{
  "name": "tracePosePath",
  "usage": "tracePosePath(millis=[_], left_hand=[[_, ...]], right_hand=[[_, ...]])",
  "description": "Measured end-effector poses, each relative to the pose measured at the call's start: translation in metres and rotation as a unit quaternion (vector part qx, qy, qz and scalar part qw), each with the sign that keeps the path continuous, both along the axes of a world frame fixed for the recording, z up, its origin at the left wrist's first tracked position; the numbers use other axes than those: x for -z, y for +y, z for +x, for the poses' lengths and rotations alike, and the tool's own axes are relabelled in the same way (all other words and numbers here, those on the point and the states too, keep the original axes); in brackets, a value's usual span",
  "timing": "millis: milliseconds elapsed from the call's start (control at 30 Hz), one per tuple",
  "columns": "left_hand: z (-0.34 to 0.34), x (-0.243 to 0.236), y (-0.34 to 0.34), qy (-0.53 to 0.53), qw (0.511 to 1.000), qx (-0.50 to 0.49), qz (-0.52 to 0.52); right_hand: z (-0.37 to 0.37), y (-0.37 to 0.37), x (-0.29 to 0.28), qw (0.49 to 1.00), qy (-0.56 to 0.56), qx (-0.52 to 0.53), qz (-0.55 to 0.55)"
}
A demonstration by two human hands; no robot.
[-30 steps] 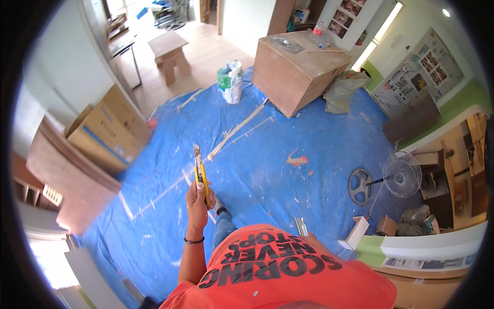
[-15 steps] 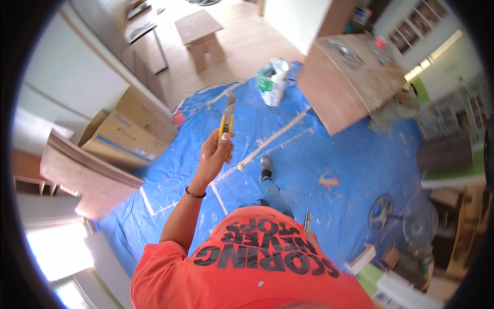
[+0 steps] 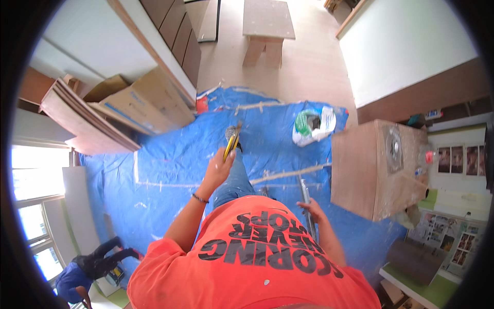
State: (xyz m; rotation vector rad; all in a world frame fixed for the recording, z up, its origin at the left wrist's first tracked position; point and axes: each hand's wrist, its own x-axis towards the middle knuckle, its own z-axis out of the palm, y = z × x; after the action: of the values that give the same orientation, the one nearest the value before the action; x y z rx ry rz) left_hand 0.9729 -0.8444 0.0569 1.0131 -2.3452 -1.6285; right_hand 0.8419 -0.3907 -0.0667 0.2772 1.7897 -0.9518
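Observation:
A yellow utility knife is in my left hand, closed round its handle and held out in front of me. The tip of the knife points forward, over my shoe. Low at my right side, my right hand grips a long, thin grey metal bar. The bar's lower part runs down along my leg, partly covered by my arm and orange shirt. Blue plastic sheeting with strips of tape lies underfoot.
Cardboard and wooden panels lean at the left. Ahead are a white-and-green bag and a small wooden table. A wooden cabinet stands right. At lower left, another person bends near the windows.
My view has turned left, and my other foot is now forward. My right hand and more of the metal bar have come into sight, as has the other person. The knife stays in my left hand.

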Motion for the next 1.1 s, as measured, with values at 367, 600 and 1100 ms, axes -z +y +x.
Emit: tracePosePath(millis=[367, 600, 1100], left_hand=[[-0.112, 0.123, -0.156, -0.283, 0.955, 0.062, 0.056], [-0.212, 0.133, -0.222, -0.217, 0.969, 0.011, 0.121], [-0.526, -0.032, -0.21, -0.106, 0.938, -0.253, 0.214]], right_hand=[[-0.188, -0.225, -0.029, 0.995, 0.08, 0.047, -0.022], [-0.34, -0.314, -0.079, 0.994, 0.071, -0.014, -0.082], [-0.756, -0.396, -0.071, 0.974, -0.098, -0.134, -0.155]])
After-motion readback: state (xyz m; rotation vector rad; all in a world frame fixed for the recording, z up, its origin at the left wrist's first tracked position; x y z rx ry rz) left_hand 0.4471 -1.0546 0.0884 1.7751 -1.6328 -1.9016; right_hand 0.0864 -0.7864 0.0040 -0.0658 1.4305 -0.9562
